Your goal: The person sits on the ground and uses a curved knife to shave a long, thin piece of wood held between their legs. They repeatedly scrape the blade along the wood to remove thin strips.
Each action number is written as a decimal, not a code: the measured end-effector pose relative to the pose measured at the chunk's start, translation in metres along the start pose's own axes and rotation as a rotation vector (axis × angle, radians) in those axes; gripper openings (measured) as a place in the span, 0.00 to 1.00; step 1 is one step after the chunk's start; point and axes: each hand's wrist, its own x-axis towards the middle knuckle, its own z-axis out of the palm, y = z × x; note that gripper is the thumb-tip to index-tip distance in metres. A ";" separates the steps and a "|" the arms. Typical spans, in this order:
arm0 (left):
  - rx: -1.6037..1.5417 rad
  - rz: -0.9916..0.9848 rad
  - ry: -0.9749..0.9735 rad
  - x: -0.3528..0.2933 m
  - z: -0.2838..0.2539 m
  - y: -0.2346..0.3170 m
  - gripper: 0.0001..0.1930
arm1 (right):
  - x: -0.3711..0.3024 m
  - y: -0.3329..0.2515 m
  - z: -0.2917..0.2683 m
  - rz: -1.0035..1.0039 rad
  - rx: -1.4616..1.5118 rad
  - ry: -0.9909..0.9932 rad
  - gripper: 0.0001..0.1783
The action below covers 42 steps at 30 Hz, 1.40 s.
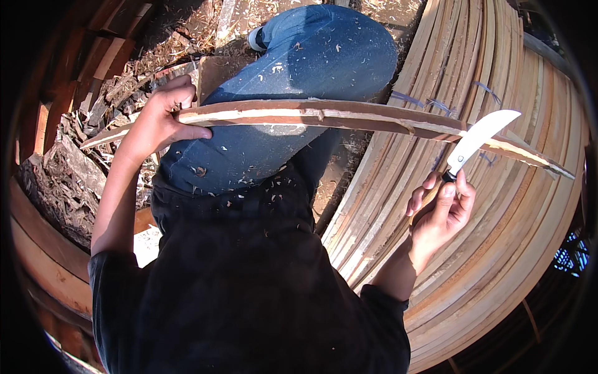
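Observation:
A long wooden strip [261, 114] with brown bark along its side lies across my thighs, its far right end reaching over a stack of strips. My left hand [165, 115] grips it near the left end, thumb below and fingers over the top. In my right hand [443, 209] is a knife [478, 142] with a broad curved blade and a wooden handle. The blade points up and to the right, overlapping the strip in view; I cannot tell whether they touch. Pale shavings dot my blue jeans [311, 56].
Many pale strips [398, 181] lie stacked on the right, some with thin bluish ties [439, 106]. Bark scraps and shavings [65, 181] cover the ground on the left. Reddish-brown boards [53, 255] stand along the left edge.

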 end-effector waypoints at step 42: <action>0.023 0.056 0.060 -0.007 0.008 -0.011 0.25 | -0.029 0.030 0.006 -0.167 -0.611 -0.682 0.14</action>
